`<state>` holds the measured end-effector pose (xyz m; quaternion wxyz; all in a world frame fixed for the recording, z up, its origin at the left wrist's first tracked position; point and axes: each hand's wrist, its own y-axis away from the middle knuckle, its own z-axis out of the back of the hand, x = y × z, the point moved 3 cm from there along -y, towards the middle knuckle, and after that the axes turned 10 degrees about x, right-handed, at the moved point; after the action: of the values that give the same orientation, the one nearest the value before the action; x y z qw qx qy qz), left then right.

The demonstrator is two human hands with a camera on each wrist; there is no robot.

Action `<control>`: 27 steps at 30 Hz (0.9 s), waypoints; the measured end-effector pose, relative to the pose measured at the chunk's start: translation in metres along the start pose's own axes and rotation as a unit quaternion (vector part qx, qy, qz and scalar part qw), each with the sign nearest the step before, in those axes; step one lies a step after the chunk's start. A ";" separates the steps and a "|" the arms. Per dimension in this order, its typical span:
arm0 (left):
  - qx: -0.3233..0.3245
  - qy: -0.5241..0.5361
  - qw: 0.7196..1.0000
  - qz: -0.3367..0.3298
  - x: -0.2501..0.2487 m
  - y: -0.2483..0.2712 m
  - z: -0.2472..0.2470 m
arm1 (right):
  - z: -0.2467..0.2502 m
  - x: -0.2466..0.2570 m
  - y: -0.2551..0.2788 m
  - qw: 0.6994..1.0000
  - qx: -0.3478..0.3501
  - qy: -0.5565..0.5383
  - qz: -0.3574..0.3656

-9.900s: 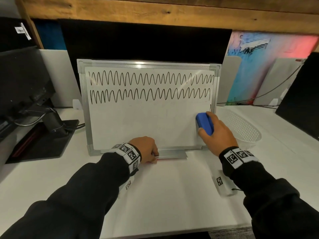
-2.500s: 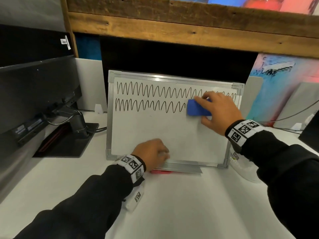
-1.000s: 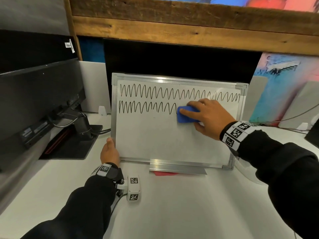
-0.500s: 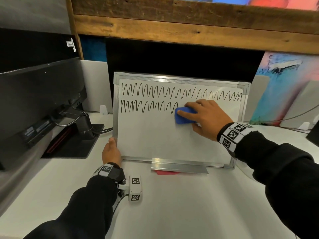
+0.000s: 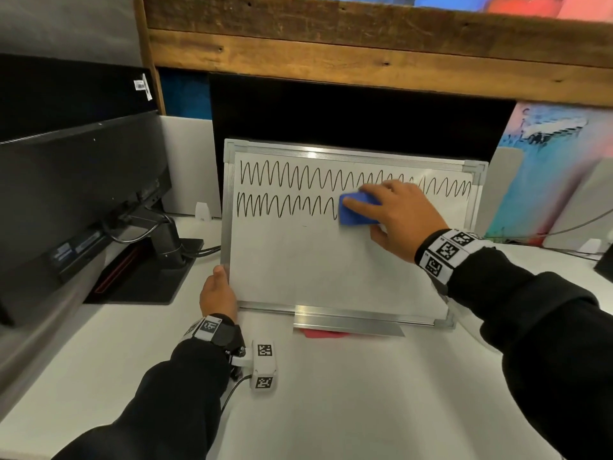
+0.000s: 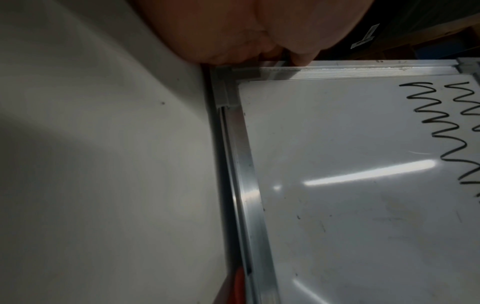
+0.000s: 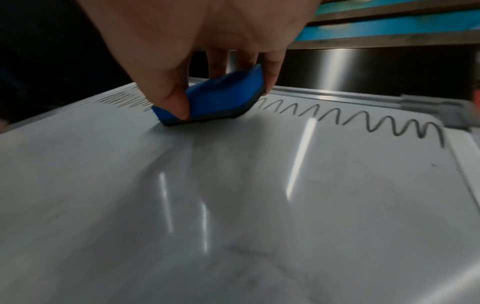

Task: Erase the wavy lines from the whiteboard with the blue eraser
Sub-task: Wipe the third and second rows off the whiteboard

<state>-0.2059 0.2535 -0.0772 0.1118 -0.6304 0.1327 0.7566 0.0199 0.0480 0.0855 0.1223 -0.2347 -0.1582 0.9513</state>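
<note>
Right hand (image 5: 399, 216) grips 1 blue eraser (image 5: 356, 212) against 2 wavy lines (image 5: 285, 194); left hand (image 5: 217, 293) clasps whiteboard (image 5: 331, 270).

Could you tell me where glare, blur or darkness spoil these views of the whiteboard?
Head view: the whiteboard is sharp, with bowed edges and a blurred right side. Left wrist view: dim, with a bright glare streak on the board below the left hand. Right wrist view: several glare streaks, motion-smeared wavy lines left of the blue eraser, and a soft shadow under the right hand.
</note>
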 end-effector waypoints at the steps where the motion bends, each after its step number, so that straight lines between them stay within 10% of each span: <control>1: 0.001 -0.002 1.000 0.001 0.000 0.000 0.000 | 0.003 -0.002 -0.002 1.000 -0.012 -0.011 -0.023; 27: 0.003 0.002 1.000 -0.006 0.001 -0.001 0.000 | 0.001 0.022 -0.016 0.999 -0.007 0.007 0.053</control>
<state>-0.2062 0.2547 -0.0782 0.1176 -0.6322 0.1316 0.7544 0.0025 0.0690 0.0827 0.0715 -0.2505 -0.1511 0.9536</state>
